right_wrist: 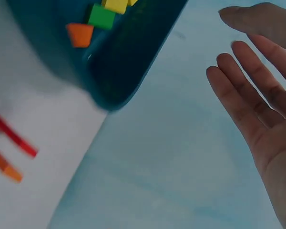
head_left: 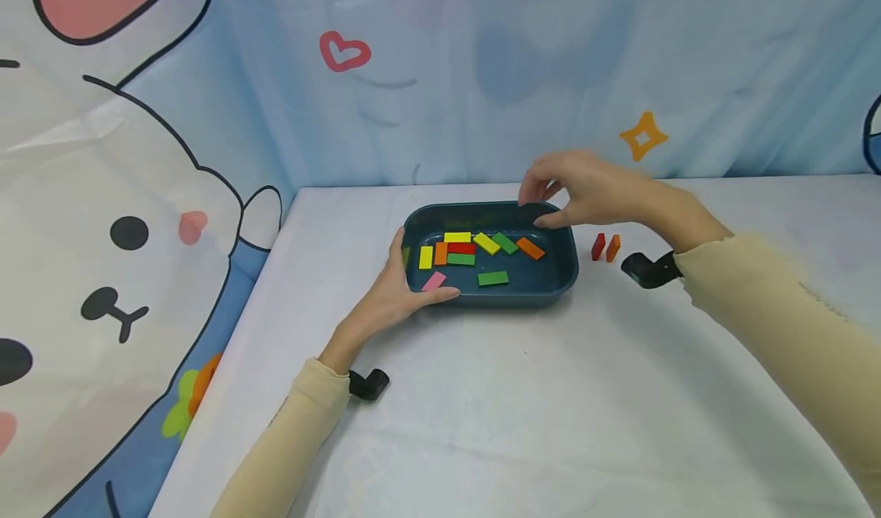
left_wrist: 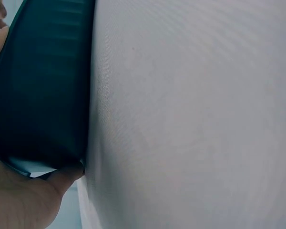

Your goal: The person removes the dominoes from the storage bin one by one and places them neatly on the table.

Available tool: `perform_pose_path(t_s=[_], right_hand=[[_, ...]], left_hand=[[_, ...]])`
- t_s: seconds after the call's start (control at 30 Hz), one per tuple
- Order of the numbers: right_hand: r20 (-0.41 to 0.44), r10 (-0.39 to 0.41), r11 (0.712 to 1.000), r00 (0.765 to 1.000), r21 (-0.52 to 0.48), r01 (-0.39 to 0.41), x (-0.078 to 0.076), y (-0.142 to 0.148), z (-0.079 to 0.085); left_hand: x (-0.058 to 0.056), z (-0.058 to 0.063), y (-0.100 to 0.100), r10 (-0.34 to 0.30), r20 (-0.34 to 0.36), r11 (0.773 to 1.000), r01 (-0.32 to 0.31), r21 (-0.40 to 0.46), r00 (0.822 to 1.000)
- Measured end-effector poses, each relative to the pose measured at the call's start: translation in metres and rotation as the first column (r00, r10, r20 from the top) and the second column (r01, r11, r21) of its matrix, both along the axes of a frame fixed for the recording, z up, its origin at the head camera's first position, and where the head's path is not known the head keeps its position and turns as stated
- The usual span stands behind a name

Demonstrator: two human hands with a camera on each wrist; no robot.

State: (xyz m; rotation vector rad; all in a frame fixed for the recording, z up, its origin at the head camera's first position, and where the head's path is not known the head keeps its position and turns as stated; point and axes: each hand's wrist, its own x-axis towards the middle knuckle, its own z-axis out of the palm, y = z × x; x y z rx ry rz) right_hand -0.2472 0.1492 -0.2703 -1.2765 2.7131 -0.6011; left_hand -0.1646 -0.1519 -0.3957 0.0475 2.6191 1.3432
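A dark teal tray (head_left: 526,279) holds several small flat blocks in yellow, orange, red and green, plus a pink block (head_left: 433,281) near its front left corner. My left hand (head_left: 394,294) grips that corner, its thumb along the front wall and its fingers at the left side. In the left wrist view, the thumb touches the tray wall (left_wrist: 43,95) low down. My right hand (head_left: 588,189) hovers by the tray's far right corner with fingers loosely bent. The right wrist view shows nothing between these fingers (right_wrist: 243,93).
Right of the tray, a red block (head_left: 598,247) and an orange block (head_left: 613,248) stand side by side on the white-covered table (head_left: 523,395). A blue printed curtain (head_left: 427,105) hangs behind the table and along its left.
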Motion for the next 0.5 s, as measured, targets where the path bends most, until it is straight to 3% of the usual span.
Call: perform_pose_path(t_s=[0.23, 0.5], right_hand=[[-0.022, 0.152, 0.977, 0.988, 0.152, -0.147, 0.004, -0.043, 0.005], [0.056, 0.195, 0.924, 0.979, 0.325, -0.202, -0.001, -0.076, -0.012]], left_hand=[[-0.002, 0.001, 0.005, 0.001, 0.001, 1.000, -0.001, 0.031, 1.000], [-0.003, -0.001, 0.008, -0.012, -0.002, 0.999, 0.012, 0.043, 1.000]])
